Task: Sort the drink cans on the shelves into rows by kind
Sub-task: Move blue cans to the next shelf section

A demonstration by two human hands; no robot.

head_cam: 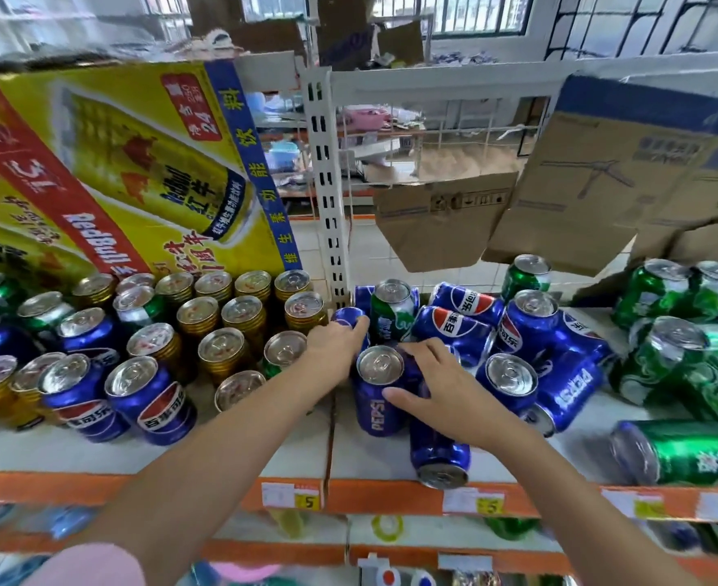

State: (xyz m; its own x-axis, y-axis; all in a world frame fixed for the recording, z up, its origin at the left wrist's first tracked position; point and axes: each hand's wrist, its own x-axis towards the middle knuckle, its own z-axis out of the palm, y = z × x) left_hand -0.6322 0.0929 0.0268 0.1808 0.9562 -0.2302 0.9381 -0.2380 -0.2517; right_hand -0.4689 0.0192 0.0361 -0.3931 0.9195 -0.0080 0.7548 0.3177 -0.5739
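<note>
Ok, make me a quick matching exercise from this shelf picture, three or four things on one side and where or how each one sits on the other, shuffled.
Things:
1. upright Pepsi can
2. gold cans
3. green can on its side
4. Red Bull carton

Places or states:
A. lying at the shelf's right front
B. standing in rows on the left
C. between both hands
D. propped behind the gold cans

Pairs: 1-C, 2-B, 3-A, 4-D

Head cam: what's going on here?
A person is sorting cans on a shop shelf. The right hand grips an upright blue Pepsi can near the shelf's front; the left hand rests on another blue can behind it. Gold cans already stand in rows on the left. On the right, blue and green cans are still jumbled, many lying down.
</note>
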